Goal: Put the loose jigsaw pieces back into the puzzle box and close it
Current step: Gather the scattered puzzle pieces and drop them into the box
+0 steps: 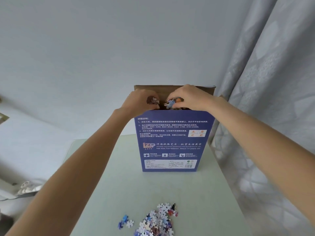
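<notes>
1. Jigsaw pieces, held lot, left: a small cluster (153,101) grasped in the left hand (139,101), fingers curled round it, at about 10 o'clock of the box mouth, directly over the opening.
2. Puzzle box (172,142): blue, standing upright at 12 o'clock on the pale table (110,184); top flap (173,89) raised behind the hands, so not yet closed.
3. Jigsaw pieces, held lot, right: a second cluster (172,102) pinched in the right hand (189,97), at about 2 o'clock of the mouth, also over the opening.
4. Jigsaw pieces, loose pile (153,220): at 6 o'clock near the table's front edge, well apart from the box.
5. Curtain (272,99): at 3 o'clock, beside the box.
6. Risks, judged: the tall, narrow box could tip if a wrist knocks its rim; pieces let go off-centre could fall outside or behind it.
</notes>
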`<state>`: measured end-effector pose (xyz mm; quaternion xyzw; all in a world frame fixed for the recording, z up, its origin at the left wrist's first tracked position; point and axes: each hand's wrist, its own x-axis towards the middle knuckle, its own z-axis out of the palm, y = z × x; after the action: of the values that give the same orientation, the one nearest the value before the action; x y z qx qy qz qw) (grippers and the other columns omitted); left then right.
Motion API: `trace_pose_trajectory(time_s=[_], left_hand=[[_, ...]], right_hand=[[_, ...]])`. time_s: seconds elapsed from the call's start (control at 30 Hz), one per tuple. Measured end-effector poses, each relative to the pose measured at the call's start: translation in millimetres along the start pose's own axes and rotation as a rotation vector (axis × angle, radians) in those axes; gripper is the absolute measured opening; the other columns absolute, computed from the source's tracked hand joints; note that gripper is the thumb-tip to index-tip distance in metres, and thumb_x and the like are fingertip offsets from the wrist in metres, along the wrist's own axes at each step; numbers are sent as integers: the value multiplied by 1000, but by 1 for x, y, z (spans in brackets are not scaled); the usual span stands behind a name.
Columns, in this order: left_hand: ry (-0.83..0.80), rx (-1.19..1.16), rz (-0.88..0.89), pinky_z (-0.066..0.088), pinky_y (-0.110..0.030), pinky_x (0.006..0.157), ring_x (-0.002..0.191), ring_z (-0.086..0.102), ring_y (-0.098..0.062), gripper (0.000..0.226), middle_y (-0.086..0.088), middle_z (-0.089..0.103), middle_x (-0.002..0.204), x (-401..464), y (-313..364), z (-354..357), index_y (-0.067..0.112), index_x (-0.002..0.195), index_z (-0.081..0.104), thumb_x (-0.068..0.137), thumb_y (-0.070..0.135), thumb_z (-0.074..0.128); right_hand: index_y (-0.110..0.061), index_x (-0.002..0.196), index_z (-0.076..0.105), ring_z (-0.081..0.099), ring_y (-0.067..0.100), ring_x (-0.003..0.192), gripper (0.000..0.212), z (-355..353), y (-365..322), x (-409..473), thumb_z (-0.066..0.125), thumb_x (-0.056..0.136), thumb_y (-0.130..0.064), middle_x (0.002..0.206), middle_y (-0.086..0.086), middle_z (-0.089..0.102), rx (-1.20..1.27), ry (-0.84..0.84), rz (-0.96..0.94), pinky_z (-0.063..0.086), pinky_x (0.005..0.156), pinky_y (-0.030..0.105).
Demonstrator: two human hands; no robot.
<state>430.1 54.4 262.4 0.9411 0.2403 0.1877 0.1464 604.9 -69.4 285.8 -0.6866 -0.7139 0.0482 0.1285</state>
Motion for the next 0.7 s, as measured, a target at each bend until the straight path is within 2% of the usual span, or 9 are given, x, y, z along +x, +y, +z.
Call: trace_pose_trajectory(time_s=[0.13, 0.23, 0.3, 0.37, 0.43, 0.57, 0.7], left_hand=[[10, 4, 56, 45, -23, 72, 78, 59, -10, 6, 8, 69, 85, 1, 1, -1, 22, 89, 70, 84, 22, 66], [-1, 51, 81, 49, -29, 71, 75, 59, -9, 13, 6, 70, 85, 4, 4, 0, 22, 94, 71, 89, 26, 60], [6, 60, 76, 49, -30, 68, 69, 54, -6, 17, 7, 67, 79, 3, 7, 1, 24, 96, 71, 91, 32, 56], [8, 37, 65, 47, -26, 67, 67, 52, -2, 18, 13, 62, 76, -2, 10, 1, 25, 97, 70, 91, 34, 56], [-2, -9, 67, 49, -23, 70, 72, 58, -1, 14, 16, 63, 78, -10, 12, 2, 28, 97, 70, 89, 32, 60], [86, -67, 55, 51, -25, 74, 76, 60, -2, 12, 19, 63, 78, -23, 13, 8, 29, 96, 68, 84, 29, 64], [223, -49, 105, 53, -34, 74, 83, 61, -7, 13, 16, 66, 82, -32, 14, 12, 24, 98, 68, 86, 26, 63]], right_hand=[[-20, 112, 62, 53, 13, 84, 26, 3, 3, 0, 65, 87, -26, 97, -5, 61, 22, -18, 28, 42, 70, 27], [-20, 104, 56, 49, 15, 69, 22, 8, 6, -2, 65, 86, -30, 82, -1, 53, -4, 20, 72, 38, 60, 29], [-19, 102, 57, 49, 19, 67, 20, 12, 6, -3, 61, 88, -34, 78, -1, 53, -22, 36, 70, 36, 59, 32], [-21, 106, 60, 50, 21, 67, 25, 13, 4, -3, 56, 91, -39, 77, -1, 56, -37, 50, 66, 36, 59, 33], [-25, 114, 59, 53, 19, 71, 30, 13, 3, -4, 54, 91, -43, 84, -1, 61, -20, 53, 82, 40, 63, 34], [-24, 117, 59, 53, 5, 71, 31, 12, -3, -8, 63, 87, -32, 95, -6, 68, 39, 122, 104, 50, 75, 33], [-20, 105, 66, 60, 8, 74, 17, 17, -13, -15, 60, 89, -21, 90, -4, 70, 21, 352, 92, 55, 74, 36]])
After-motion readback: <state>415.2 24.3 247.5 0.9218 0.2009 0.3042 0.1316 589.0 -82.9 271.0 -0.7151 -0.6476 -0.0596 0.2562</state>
